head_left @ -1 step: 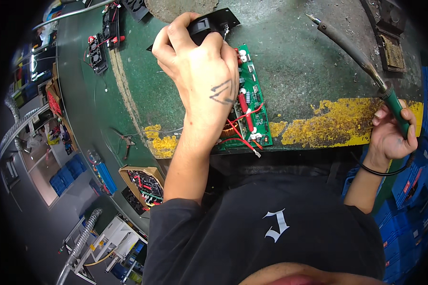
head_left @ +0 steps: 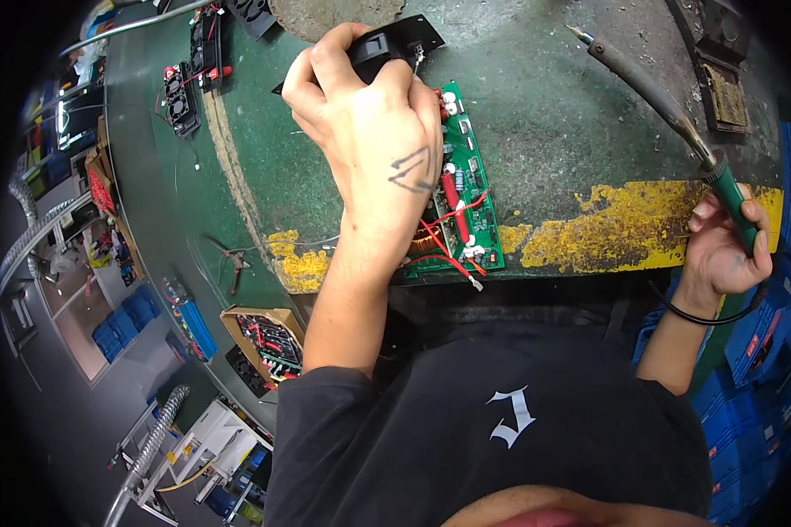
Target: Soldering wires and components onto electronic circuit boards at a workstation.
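Note:
My left hand (head_left: 373, 123) is closed on a black panel (head_left: 417, 35) with a socket-like part on it, at the far side of a green circuit board (head_left: 479, 189). The hand and wrist cover much of that board. Red wires (head_left: 444, 255) with a bare metal end hang toward the table's near edge, beside a copper coil (head_left: 425, 239). At the right, my right hand (head_left: 728, 250) is wrapped round the green handle of a soldering iron (head_left: 668, 105). Its tip points up and left, over the table and well apart from the board.
A dark stand with a tan cleaning pad (head_left: 727, 98) is at the far right. Small black fans (head_left: 181, 101) lie at the far left. Pliers (head_left: 235, 266) rest left of my forearm, and a cardboard box of parts (head_left: 264, 338) stands nearer. Blue crates (head_left: 756, 351) stack at right.

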{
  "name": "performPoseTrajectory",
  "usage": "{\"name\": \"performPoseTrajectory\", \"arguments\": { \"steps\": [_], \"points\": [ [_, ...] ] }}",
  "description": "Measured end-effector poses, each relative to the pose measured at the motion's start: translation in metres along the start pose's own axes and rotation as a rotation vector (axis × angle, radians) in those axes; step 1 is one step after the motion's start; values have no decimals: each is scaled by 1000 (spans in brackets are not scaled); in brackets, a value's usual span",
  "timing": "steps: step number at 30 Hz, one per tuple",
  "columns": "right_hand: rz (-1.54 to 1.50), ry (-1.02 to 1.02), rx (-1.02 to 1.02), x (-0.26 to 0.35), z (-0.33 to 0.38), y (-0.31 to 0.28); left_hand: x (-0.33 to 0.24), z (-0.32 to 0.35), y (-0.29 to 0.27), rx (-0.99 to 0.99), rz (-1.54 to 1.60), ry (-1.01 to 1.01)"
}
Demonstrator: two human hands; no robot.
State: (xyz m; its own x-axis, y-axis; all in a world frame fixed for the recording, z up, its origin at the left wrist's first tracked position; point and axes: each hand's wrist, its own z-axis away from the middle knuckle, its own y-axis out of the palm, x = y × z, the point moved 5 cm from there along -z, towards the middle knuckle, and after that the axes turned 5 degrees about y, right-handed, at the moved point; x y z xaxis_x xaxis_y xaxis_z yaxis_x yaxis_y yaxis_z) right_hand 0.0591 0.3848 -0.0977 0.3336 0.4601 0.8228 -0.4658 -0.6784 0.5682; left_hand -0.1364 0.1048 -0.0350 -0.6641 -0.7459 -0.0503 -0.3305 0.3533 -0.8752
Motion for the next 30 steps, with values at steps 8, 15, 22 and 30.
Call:
{"name": "performPoseTrajectory", "arguments": {
  "steps": [8, 15, 22, 30],
  "points": [
    [-7, -12, 30, -1, -1, 4, 1, 1, -2, -19, 2, -2],
    [-4, 29, 21, 0, 0, -1, 2, 2, 0, -30, 17, -8],
    [-54, -4, -12, -1, 0, 3, 1, 2, 0, -23, 12, -5],
    [-56, 3, 2, -1, -1, 1, 0, 1, -1, -29, 4, 8]
  ]
}}
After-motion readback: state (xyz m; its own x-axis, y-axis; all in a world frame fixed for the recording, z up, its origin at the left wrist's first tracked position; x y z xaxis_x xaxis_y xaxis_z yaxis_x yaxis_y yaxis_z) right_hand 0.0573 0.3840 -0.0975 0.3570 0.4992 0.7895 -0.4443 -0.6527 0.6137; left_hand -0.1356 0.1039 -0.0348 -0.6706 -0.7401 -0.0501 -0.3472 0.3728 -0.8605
